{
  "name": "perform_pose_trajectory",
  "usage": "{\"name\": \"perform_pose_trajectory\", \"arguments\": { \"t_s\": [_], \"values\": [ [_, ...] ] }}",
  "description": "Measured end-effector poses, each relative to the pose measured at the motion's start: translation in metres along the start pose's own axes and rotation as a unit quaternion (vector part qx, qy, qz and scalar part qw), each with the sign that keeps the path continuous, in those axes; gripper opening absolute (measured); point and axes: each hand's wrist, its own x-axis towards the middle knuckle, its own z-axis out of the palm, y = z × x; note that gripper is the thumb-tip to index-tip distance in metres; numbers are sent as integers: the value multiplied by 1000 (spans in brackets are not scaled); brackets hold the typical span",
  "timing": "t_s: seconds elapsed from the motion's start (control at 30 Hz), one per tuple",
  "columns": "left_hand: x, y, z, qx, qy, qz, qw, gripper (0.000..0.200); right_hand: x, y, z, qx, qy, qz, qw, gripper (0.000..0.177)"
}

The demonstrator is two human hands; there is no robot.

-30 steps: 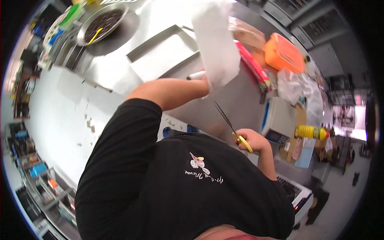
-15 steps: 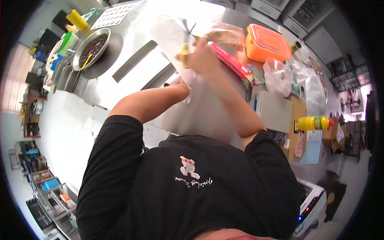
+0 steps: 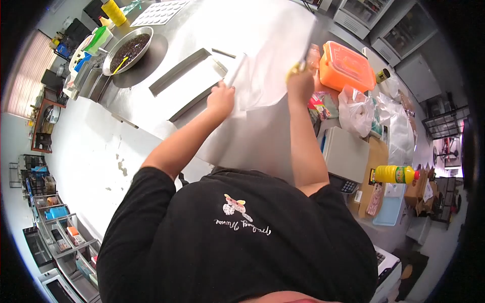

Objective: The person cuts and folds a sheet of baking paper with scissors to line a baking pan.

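Note:
My left hand (image 3: 221, 100) is closed on the near left edge of a sheet of white paper (image 3: 270, 65), beside a rectangular metal frame (image 3: 172, 73) on the steel table. My right hand (image 3: 301, 87) grips yellow-handled scissors (image 3: 297, 69) at the paper's right side. Their blades point away from me and are blurred. The paper spreads between my two hands over the table, and its far end fades into glare.
A pan of dark filling (image 3: 132, 48) with a yellow spoon stands at the back left. On the right are an orange container (image 3: 347, 68), plastic bags (image 3: 355, 112), a scale (image 3: 345, 154) and a yellow bottle (image 3: 394, 174).
My left hand has come out from beneath the paper and moved left. My right hand has moved right with the scissors. The paper has shifted right and covers the red box.

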Motion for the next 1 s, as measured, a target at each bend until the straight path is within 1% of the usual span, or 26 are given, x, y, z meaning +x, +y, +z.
{"name": "perform_pose_trajectory", "arguments": {
  "t_s": [0.03,0.07,0.1,0.13,0.17,0.2,0.27,0.3,0.33,0.37,0.4,0.47,0.5,0.53,0.6,0.63,0.7,0.73,0.8,0.83,0.87,0.93,0.97,1.0],
  "values": [
    [-11,-9,14,-81,85,-13,993,34,3,30,9,-10,1,37,999,34],
    [-20,-14,22,-79,79,-12,994,34,-4,41,3,-37,-5,79,996,33],
    [-32,-16,33,-175,117,-39,977,36,-7,55,5,-82,-61,157,982,35],
    [-44,-18,44,-269,155,-69,948,38,-15,63,6,-86,-66,160,981,35],
    [-55,-20,58,-331,155,-104,925,38,-23,69,5,-103,-75,182,975,37],
    [-66,-22,72,-331,149,-110,925,38,-32,75,8,-120,-86,204,968,39],
    [-89,-27,86,-418,139,-173,881,39,-46,104,27,-127,-107,206,964,40],
    [-99,-30,91,-439,124,-193,869,42,-55,113,32,-149,-110,198,963,39],
    [-106,-33,98,-438,116,-202,868,42,-62,119,34,-171,-112,188,961,37],
    [-111,-34,104,-421,135,-199,875,43,-66,125,33,-178,-118,187,959,37],
    [-114,-36,110,-405,155,-193,880,44,-67,131,32,-191,-93,168,963,37],
    [-117,-37,111,-402,155,-198,880,45,-61,137,25,-214,-34,131,967,37],
    [-117,-37,110,-397,158,-198,882,46,-50,139,19,-225,-37,128,965,42],
    [-117,-38,110,-400,158,-197,881,46,-39,146,16,-228,-34,127,965,42],
    [-119,-38,110,-412,148,-207,875,48,-11,163,12,-264,25,-42,963,51],
    [-121,-37,106,-415,149,-207,873,48,2,168,13,-266,26,-44,963,51],
    [-126,-35,96,-427,142,-212,868,48,24,176,16,-293,-90,-109,946,60],
    [-128,-37,98,-428,146,-213,866,48,28,178,15,-292,-89,-112,945,60],
    [-129,-42,101,-402,150,-196,882,47,34,181,15,-364,-156,-140,907,60],
    [-130,-41,97,-403,154,-199,880,47,36,181,14,-331,-137,-144,923,56],
    [-131,-41,92,-390,144,-194,889,47,40,181,14,-329,-137,-148,922,56],
    [-135,-38,85,-376,135,-192,896,46,43,176,8,-324,-101,-75,938,53],
    [-135,-35,80,-337,129,-158,919,48,42,171,2,-264,-37,-104,958,49],
    [-134,-31,76,-297,123,-123,939,49,45,163,-2,-263,-37,-108,958,49]
  ]
}}
